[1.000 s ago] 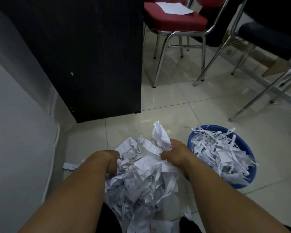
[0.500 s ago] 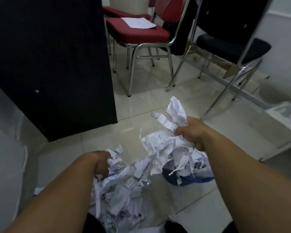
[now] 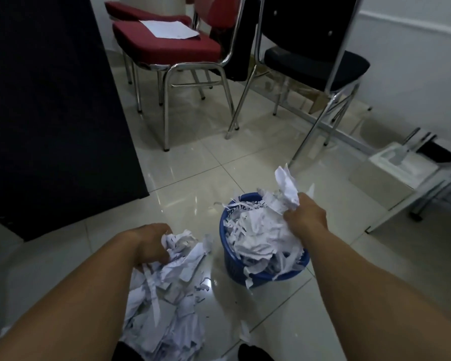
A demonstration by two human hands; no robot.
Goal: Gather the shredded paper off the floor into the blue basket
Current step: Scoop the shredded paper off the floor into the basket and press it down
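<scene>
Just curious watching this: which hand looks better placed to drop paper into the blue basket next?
The right hand: it grips paper shreds directly over the blue basket. The left hand grips the floor pile, beside the basket.

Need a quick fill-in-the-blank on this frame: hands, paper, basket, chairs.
1. The right hand holds crumpled paper over the ____ basket.
2. The left hand grips the pile lying on the ____.
3. A white sheet rests on the seat of a ____ chair.
Missing words: blue; floor; red.
</scene>
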